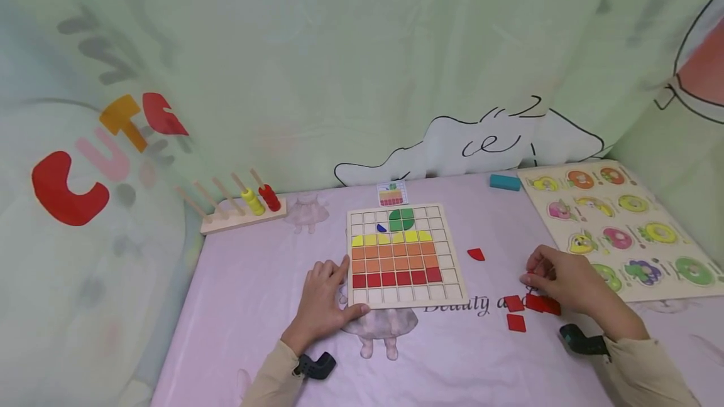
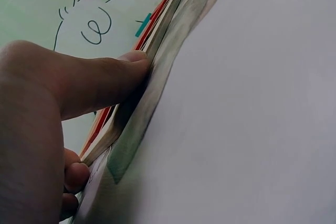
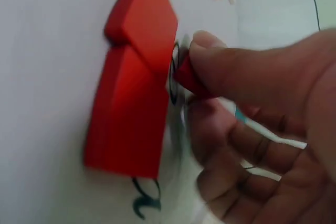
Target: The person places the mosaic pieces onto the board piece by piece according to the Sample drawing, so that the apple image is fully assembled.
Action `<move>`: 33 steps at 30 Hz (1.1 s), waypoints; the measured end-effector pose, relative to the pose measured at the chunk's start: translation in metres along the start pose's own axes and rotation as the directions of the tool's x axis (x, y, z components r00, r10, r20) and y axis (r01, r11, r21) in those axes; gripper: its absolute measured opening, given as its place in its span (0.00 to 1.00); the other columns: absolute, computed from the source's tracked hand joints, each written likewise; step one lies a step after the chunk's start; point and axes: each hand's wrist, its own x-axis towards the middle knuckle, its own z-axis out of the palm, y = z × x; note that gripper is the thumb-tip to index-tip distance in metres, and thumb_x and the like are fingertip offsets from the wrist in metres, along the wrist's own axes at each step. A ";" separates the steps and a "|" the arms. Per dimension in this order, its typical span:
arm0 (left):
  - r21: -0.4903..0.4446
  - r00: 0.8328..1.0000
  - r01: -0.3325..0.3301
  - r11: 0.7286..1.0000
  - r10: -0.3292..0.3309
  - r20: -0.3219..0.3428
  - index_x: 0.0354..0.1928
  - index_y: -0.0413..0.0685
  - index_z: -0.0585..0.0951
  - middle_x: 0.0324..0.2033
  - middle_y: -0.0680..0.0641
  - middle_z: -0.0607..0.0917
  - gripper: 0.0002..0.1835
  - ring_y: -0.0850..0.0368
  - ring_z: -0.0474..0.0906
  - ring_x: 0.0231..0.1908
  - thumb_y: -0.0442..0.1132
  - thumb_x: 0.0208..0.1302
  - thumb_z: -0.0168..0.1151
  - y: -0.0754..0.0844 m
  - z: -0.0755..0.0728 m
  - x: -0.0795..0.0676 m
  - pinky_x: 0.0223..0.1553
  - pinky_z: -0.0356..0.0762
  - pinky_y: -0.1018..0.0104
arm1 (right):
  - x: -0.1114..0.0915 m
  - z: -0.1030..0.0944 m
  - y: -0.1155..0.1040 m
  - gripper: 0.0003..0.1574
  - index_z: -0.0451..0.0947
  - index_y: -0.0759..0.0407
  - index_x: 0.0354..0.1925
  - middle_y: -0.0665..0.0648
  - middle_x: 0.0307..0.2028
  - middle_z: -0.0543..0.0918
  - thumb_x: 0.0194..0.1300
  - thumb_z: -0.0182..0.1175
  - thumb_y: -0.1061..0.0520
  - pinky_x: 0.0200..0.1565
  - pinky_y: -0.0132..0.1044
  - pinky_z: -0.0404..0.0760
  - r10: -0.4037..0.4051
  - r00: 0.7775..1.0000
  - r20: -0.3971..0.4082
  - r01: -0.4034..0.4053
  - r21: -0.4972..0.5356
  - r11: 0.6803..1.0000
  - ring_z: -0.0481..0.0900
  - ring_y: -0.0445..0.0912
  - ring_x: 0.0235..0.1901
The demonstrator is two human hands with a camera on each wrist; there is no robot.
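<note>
A wooden grid board (image 1: 405, 297) lies on the cloth with rows of red, orange and yellow squares, green pieces and a small blue piece. My left hand (image 1: 322, 297) grips its lower left corner, thumb on the bottom edge and fingers at the left edge. In the left wrist view the thumb (image 2: 105, 80) presses against the board's edge. My right hand (image 1: 565, 278) pinches a small red tile (image 3: 190, 76) between thumb and fingertips. Below that hand, several loose red tiles (image 1: 516, 323) lie on the cloth. A single red rounded piece (image 1: 476, 254) lies right of the board.
Behind the board is a small pattern card (image 1: 393, 193). A peg stand (image 1: 243, 220) with yellow and red beads stands at the left. At the right are a teal block (image 1: 504, 182) and a fruit puzzle board (image 1: 608, 245). A printed curtain (image 1: 362, 68) hangs behind.
</note>
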 end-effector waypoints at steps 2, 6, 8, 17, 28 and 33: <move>-0.007 1.000 -0.001 1.000 0.001 -0.005 0.76 0.39 0.72 0.37 0.54 0.70 0.57 0.59 0.58 0.40 0.68 0.51 0.74 0.000 0.000 0.000 0.46 0.58 0.62 | 0.000 0.001 -0.003 0.16 0.79 0.58 0.41 0.50 0.28 0.79 0.63 0.76 0.55 0.28 0.31 0.74 -0.021 1.000 -0.017 0.021 0.015 1.000 0.74 0.44 0.29; -0.015 1.000 -0.011 1.000 0.011 -0.011 0.76 0.39 0.72 0.36 0.54 0.69 0.57 0.59 0.58 0.40 0.68 0.51 0.74 -0.001 0.001 0.000 0.45 0.58 0.62 | 0.001 0.008 -0.010 0.14 0.82 0.58 0.47 0.51 0.28 0.84 0.67 0.73 0.54 0.27 0.32 0.78 -0.027 0.996 -0.089 0.037 0.111 0.993 0.77 0.43 0.25; -0.012 1.000 -0.014 1.000 0.014 -0.013 0.76 0.39 0.72 0.36 0.54 0.70 0.57 0.59 0.58 0.40 0.68 0.51 0.74 -0.002 0.001 0.001 0.46 0.58 0.62 | 0.003 0.013 -0.015 0.15 0.84 0.58 0.50 0.54 0.29 0.87 0.70 0.72 0.52 0.25 0.33 0.79 -0.005 0.990 -0.139 0.030 0.184 0.982 0.80 0.42 0.24; -0.024 1.000 -0.018 1.000 0.017 -0.011 0.76 0.39 0.72 0.37 0.54 0.70 0.57 0.59 0.59 0.40 0.68 0.51 0.75 -0.003 0.001 0.001 0.46 0.60 0.61 | 0.016 0.039 -0.052 0.29 0.84 0.64 0.62 0.62 0.45 0.92 0.69 0.73 0.49 0.41 0.24 0.84 0.044 0.988 -0.150 0.040 0.514 0.857 0.90 0.35 0.38; -0.006 1.000 -0.014 1.000 0.014 0.001 0.77 0.40 0.71 0.38 0.53 0.72 0.57 0.58 0.60 0.41 0.68 0.52 0.73 -0.005 0.003 0.001 0.47 0.61 0.61 | 0.028 0.053 -0.090 0.30 0.77 0.62 0.70 0.58 0.37 0.88 0.74 0.68 0.56 0.42 0.30 0.85 -0.052 0.995 -0.081 0.092 0.649 0.755 0.88 0.44 0.37; -0.006 1.000 -0.012 1.000 0.012 0.001 0.77 0.39 0.71 0.38 0.53 0.72 0.57 0.58 0.60 0.41 0.68 0.52 0.74 -0.006 0.004 0.001 0.47 0.61 0.61 | 0.031 0.057 -0.098 0.24 0.80 0.59 0.68 0.57 0.36 0.80 0.77 0.63 0.57 0.41 0.29 0.76 -0.096 0.993 -0.073 0.121 0.602 0.789 0.78 0.44 0.36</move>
